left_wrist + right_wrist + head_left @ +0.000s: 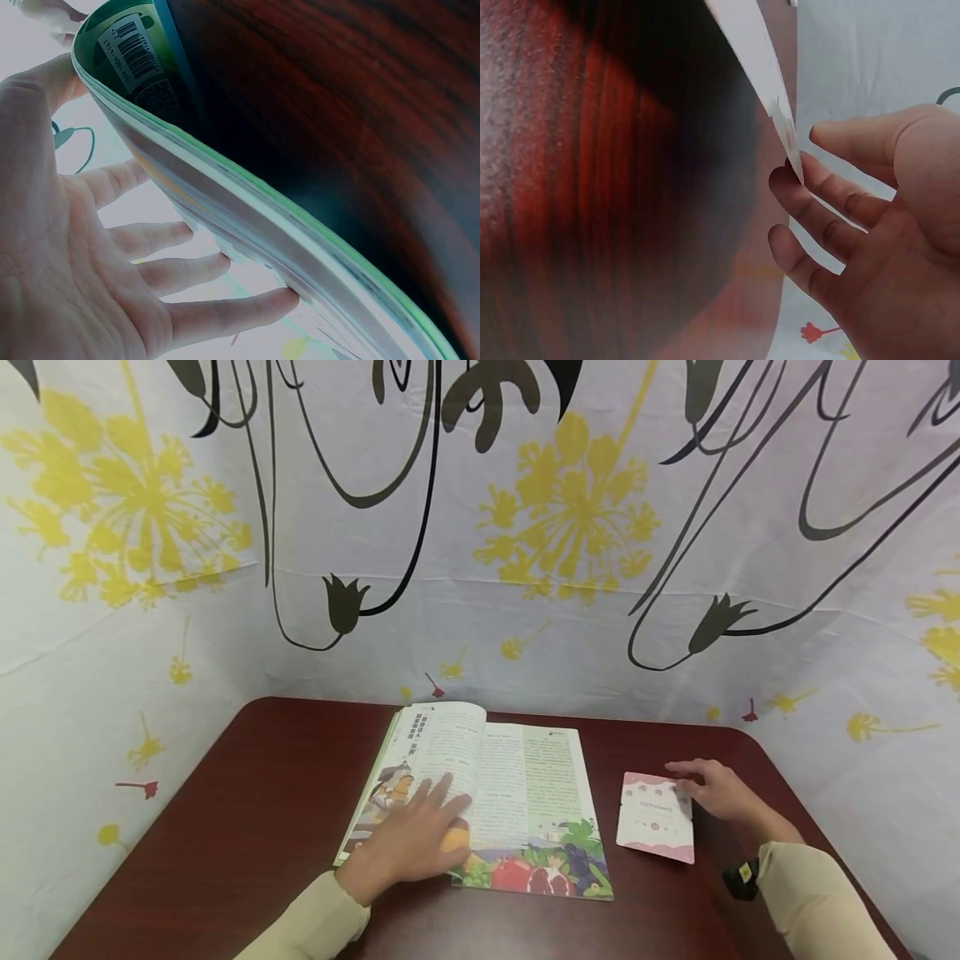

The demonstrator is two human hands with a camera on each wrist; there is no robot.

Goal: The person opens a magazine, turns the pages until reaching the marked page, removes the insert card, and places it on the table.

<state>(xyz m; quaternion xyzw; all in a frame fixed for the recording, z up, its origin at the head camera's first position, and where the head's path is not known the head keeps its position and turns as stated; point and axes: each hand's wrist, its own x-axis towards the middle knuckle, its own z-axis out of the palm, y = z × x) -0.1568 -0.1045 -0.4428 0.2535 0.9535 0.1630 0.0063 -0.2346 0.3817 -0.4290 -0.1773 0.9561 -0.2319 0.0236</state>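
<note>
An open magazine [502, 785] lies on the table, its right page printed with fruit at the bottom. My left hand [416, 839] rests with spread fingers across its left page. In the left wrist view, the fingertips of that hand [90, 255] touch the pages, and the thick page edges curve up beside them. To the magazine's right is a flat pink-and-white packet [656, 822] with small printing. My right hand [723, 793] is at its upper right corner. In the right wrist view, the packet [761, 64] appears edge-on, its corner at the loosely bent fingers, the thumb apart from it.
The dark red wooden table [225, 827] has rounded far corners. White fabric [420, 643] with yellow flowers and dark curling stems hangs behind it and at both sides. A black band [742, 878] is at the right wrist. A barcode [133, 54] shows on the magazine's cover.
</note>
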